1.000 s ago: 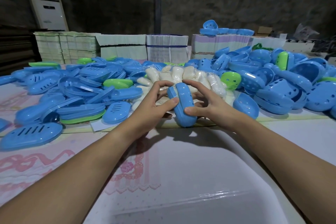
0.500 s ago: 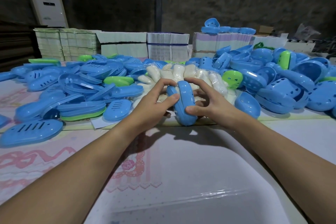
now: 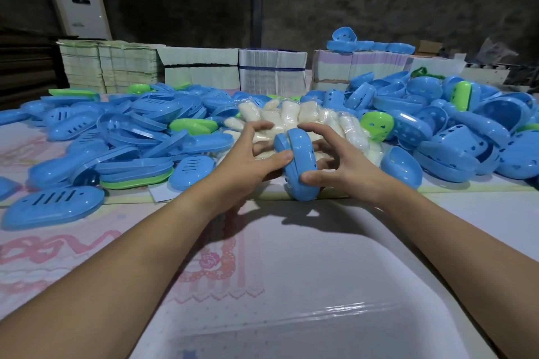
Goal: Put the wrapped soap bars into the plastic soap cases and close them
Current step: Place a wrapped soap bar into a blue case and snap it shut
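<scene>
A blue plastic soap case (image 3: 300, 166) stands on its edge at the middle of the table, its two halves pressed together. My left hand (image 3: 250, 163) grips it from the left, thumb on its side and fingers curled over the top. My right hand (image 3: 341, 163) grips it from the right the same way. Just behind the case lies a heap of pale soap bars in clear wrap (image 3: 294, 119). Whether a bar is inside the case is hidden.
Flat blue and green lids (image 3: 128, 140) are piled on the left, deep blue and green case bottoms (image 3: 455, 137) on the right. Stacks of folded cartons (image 3: 201, 70) line the back edge. A white plastic tub (image 3: 320, 300) sits close in front of me.
Both hands keep hold of the blue case in the same place; the fingers have shifted slightly on it, and the view has tilted a little.
</scene>
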